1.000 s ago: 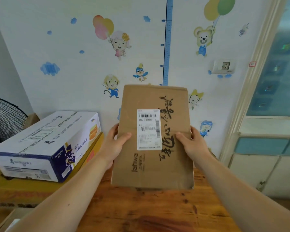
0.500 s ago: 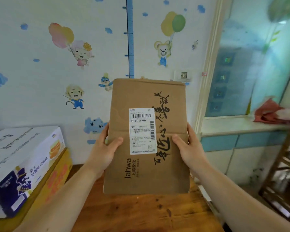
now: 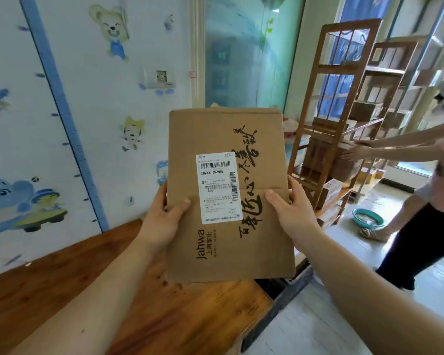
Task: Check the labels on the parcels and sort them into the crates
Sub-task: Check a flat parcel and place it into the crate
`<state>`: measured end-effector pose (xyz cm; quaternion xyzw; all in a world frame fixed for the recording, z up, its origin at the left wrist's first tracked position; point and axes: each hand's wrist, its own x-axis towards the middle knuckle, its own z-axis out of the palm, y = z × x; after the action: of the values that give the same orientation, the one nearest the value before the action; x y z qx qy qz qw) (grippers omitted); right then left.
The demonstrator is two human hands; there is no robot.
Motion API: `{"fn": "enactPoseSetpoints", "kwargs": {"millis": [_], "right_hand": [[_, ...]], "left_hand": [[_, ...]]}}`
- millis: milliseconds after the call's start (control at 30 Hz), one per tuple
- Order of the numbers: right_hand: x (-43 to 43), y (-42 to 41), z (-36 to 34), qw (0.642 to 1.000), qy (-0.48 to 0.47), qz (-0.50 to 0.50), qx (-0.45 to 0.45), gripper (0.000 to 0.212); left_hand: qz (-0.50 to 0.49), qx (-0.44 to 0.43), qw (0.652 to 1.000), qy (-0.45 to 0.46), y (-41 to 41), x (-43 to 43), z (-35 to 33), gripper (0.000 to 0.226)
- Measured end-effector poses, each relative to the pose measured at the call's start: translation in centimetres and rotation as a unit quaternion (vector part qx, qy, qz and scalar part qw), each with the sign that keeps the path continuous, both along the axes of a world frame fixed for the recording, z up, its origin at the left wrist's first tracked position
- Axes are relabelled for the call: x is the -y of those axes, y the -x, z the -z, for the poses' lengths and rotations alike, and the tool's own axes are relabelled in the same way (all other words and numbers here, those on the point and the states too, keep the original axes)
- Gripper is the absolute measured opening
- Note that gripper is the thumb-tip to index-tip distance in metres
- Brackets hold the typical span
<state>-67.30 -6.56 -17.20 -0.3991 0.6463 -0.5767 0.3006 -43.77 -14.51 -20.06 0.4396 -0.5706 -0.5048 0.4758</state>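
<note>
One table (image 3: 62, 290) fills the lower left of the frame, a cardboard parcel (image 3: 256, 247) is held upright at centre above its right end, the left hand (image 3: 162, 221) and right hand (image 3: 292, 213) pinch its side edges, thumbs in front, flanking a white label (image 3: 218, 188).

A home room is doubling as a parcel-sorting spot: cartoon stickers (image 3: 113, 34) and a height chart (image 3: 62, 111) are covering the wall (image 3: 100, 103) left of the left hand (image 3: 162, 221). Beyond the right hand (image 3: 292, 216), wooden racks (image 3: 344, 65) are holding cardboard boxes (image 3: 344, 165) and a second person (image 3: 433, 226) is reaching into them, while a table (image 3: 62, 290) is lying below the labelled parcel (image 3: 254, 252) both hands are gripping.
</note>
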Motion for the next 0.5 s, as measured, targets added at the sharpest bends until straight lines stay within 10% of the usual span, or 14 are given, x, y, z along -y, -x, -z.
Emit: {"fn": "enactPoseSetpoints", "kwargs": {"millis": [500], "right_hand": [[-4.0,23.1,-0.3,0.998,0.017,0.067,0.001,0.061]], "left_hand": [[0.083,0.021,0.996,0.019,23.7,-0.5,-0.5,0.066]]}}
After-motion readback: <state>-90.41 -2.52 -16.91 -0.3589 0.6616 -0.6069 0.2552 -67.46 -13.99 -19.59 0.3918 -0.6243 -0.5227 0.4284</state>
